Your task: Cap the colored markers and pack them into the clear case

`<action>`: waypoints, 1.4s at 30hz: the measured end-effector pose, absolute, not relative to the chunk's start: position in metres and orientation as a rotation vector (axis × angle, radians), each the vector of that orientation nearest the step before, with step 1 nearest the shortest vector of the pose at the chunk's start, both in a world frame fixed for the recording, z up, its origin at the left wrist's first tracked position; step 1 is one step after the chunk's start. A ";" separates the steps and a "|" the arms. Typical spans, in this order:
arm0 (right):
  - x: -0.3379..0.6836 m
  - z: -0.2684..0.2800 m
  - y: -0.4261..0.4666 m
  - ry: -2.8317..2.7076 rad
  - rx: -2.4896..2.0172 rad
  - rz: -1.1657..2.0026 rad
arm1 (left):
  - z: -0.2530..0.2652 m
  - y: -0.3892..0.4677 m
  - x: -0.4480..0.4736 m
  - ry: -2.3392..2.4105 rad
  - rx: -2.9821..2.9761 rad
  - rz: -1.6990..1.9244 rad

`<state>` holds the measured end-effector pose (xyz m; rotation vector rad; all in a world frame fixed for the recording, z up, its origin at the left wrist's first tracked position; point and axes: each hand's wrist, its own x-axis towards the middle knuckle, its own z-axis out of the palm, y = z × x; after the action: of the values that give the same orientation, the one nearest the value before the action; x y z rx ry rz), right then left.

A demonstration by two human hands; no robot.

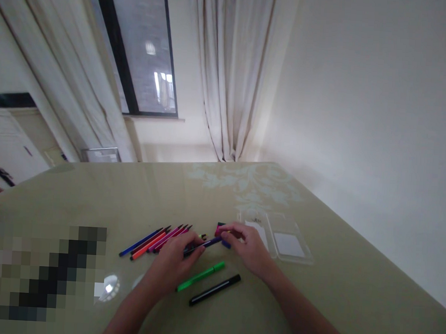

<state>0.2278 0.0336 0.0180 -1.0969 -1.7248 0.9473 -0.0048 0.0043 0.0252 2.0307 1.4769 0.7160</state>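
Near the lower middle of the frame, both hands met over a purple pen (212, 242); the left hand (173, 265) pinched its lower left end, the right hand (249, 248) pinched its upper right end; a row of pens (155, 240) lay just left of them; a green pen (201, 276) and a black pen (215, 289) lay below, on the table (351, 293); a clear case (286, 240) sat open at right.

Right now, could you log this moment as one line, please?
left hand: holds purple marker | right hand: on its cap end | green marker, black marker: on table
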 end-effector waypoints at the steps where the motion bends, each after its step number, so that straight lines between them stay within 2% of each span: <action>1: 0.230 0.019 0.035 -1.753 -1.135 0.854 | 0.027 0.004 -0.009 1.492 2.047 0.656; 8: 0.243 0.006 0.048 -2.011 -1.399 0.281 | 0.025 -0.002 -0.022 1.402 2.077 0.393; 16: 0.233 0.005 0.045 -2.207 -1.570 -0.007 | 0.030 -0.001 -0.018 1.422 2.098 0.454; 22: 0.239 0.003 0.051 -2.160 -1.651 -0.058 | 0.018 0.012 -0.032 1.645 2.123 0.511; 33: 0.235 -0.006 0.055 -2.161 -1.681 -0.060 | 0.014 0.008 -0.023 1.668 2.150 0.458; 42: 0.234 -0.010 0.058 -2.117 -1.649 -0.093 | 0.015 0.007 -0.014 1.621 2.205 0.618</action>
<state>0.2345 0.0578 -0.0096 -1.6486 -2.1173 -0.0930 -0.0135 0.0075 0.0148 2.2051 1.6212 0.6177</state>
